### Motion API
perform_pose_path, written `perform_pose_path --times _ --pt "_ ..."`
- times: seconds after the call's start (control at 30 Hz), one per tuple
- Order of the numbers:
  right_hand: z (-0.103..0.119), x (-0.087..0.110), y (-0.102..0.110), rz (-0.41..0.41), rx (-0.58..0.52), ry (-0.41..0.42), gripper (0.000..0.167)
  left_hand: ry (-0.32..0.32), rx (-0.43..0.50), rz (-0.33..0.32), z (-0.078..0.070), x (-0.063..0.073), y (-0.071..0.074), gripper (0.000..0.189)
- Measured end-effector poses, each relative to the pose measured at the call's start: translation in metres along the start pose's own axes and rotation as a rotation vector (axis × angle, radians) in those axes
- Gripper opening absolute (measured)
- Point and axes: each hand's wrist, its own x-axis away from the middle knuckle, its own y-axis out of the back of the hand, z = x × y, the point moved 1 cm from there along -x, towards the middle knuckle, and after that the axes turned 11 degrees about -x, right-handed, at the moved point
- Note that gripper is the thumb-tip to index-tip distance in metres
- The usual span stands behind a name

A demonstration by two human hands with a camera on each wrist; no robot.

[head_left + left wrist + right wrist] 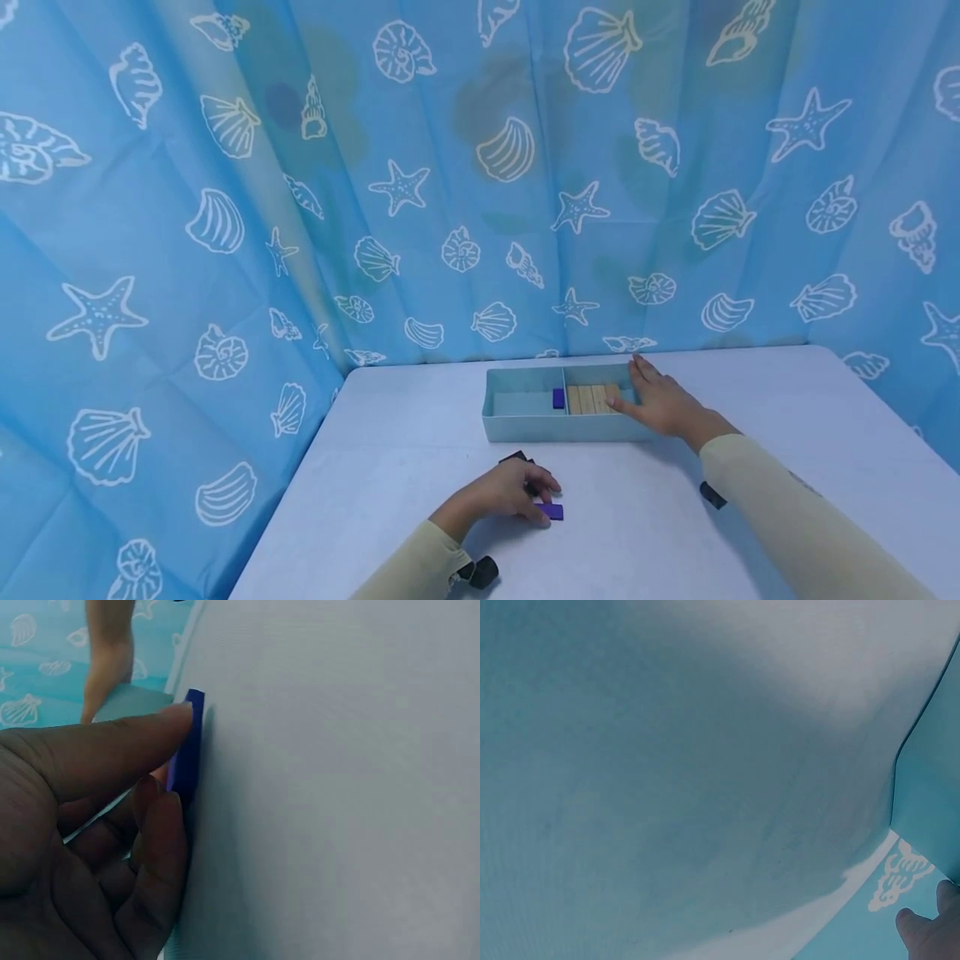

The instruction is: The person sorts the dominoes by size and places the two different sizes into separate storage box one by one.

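My left hand [506, 490] pinches a small purple block [553, 511] between thumb and fingers, low over the white table. The left wrist view shows the thumb on one end of this purple block [187, 742], with fingertips at the other. Dark pieces [513, 457] lie just behind and partly under that hand. My right hand [663, 402] rests at the right end of a pale blue-green box [525, 429], fingers extended to its back rim. Its thumb touches or nearly touches the rightmost of several light wooden blocks [588, 400]. Only fingertips [930, 930] show in the right wrist view.
A divider splits the box into two compartments. Another purple block [558, 398] stands against the divider in the left one; the wooden blocks stand in a row in the right one. A blue shell-patterned curtain [450, 208] hangs behind and beside the table [375, 467].
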Motion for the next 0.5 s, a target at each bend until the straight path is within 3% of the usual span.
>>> perform_pose_path --times 0.1,0.2,0.33,0.5 --pt "0.0012 0.0014 -0.0011 0.001 0.0 -0.001 0.104 -0.041 -0.08 -0.006 -0.0017 0.0003 -0.0021 0.041" --pt "0.0019 0.0021 -0.0016 0.0 0.005 0.003 0.103 -0.039 -0.143 0.001 -0.0026 0.0004 -0.0036 0.04" --pt "0.0017 0.002 -0.0007 0.001 0.008 0.001 0.104 -0.013 -0.188 0.014 -0.0028 0.0002 -0.0035 0.033" --pt "0.0021 0.0019 0.0016 0.002 0.012 -0.002 0.103 -0.033 -0.21 0.005 -0.002 -0.0007 -0.0028 0.024"
